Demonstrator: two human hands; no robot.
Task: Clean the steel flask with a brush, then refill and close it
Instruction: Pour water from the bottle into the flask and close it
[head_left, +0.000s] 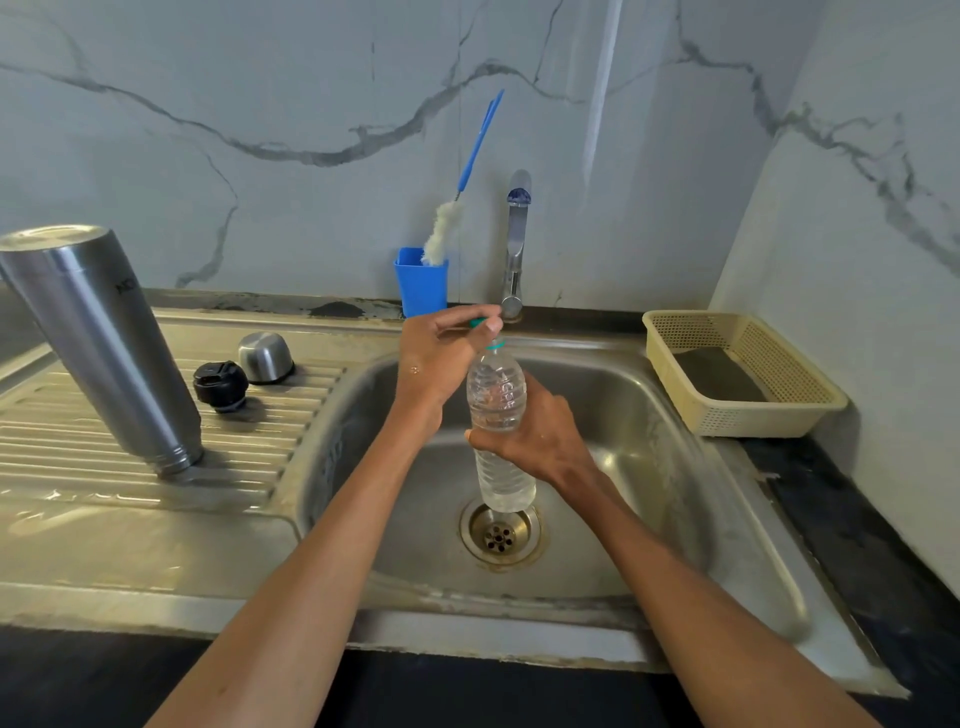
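Right hand (540, 431) grips a plastic water bottle (498, 410) over the sink (649, 467); left hand (447, 348) pinches its green cap (480, 323), seemingly unscrewing before refilling. Next, bring the upturned steel flask (98, 343), standing far left, upright. Fingers hide the cap's seating.

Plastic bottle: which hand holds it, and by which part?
The right hand grips the plastic bottle around its middle, over the sink. The left hand pinches its green cap just above the neck.
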